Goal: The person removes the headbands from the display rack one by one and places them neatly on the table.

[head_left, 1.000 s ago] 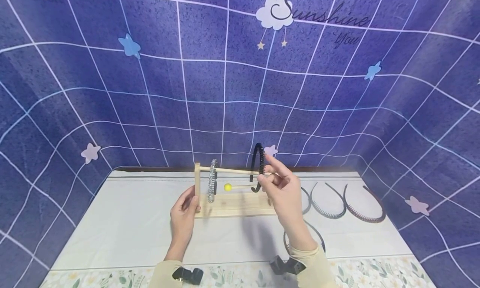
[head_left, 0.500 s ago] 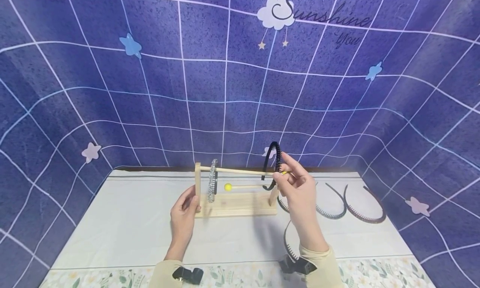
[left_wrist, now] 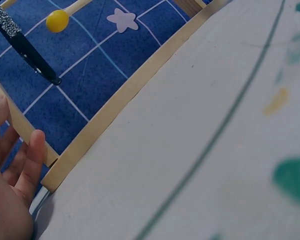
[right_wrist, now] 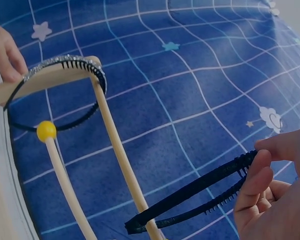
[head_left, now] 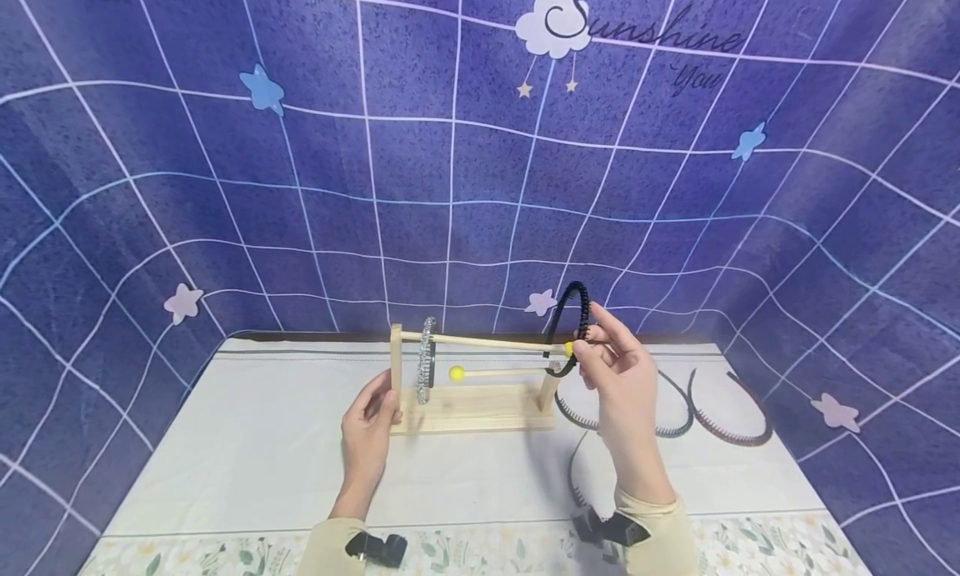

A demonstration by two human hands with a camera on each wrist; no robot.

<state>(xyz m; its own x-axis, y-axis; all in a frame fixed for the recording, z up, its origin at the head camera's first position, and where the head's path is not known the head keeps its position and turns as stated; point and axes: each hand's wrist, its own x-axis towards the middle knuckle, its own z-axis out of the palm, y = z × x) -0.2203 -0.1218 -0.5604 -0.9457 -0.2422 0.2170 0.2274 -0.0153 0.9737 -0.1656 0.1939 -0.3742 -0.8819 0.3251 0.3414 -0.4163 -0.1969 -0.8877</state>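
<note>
My left hand [head_left: 367, 426] grips the left upright [head_left: 396, 376] of a wooden rack [head_left: 472, 409]. A silvery glitter headband [head_left: 424, 363] hangs on the rack's upper rod [head_left: 480, 341], near that upright. The lower rod ends in a yellow ball [head_left: 457, 373]. My right hand [head_left: 622, 384] pinches a toothed black headband [head_left: 583, 309] by its side, between thumb and fingers. This headband stands upright at the upper rod's yellow-tipped right end; in the right wrist view its lower part crosses the rod [right_wrist: 117, 150]. Whether it still encircles the rod, I cannot tell.
Several dark toothed headbands lie on the white tablecloth [head_left: 247, 443] at the right, among them a brownish one [head_left: 731, 430] and one near the front [head_left: 576, 476], partly hidden by my right arm. A blue gridded curtain [head_left: 480, 184] surrounds the table's back and sides.
My right hand has moved to the right with the black headband, along the upper rod to its yellow tip. The left hand and the glitter headband have stayed in place.
</note>
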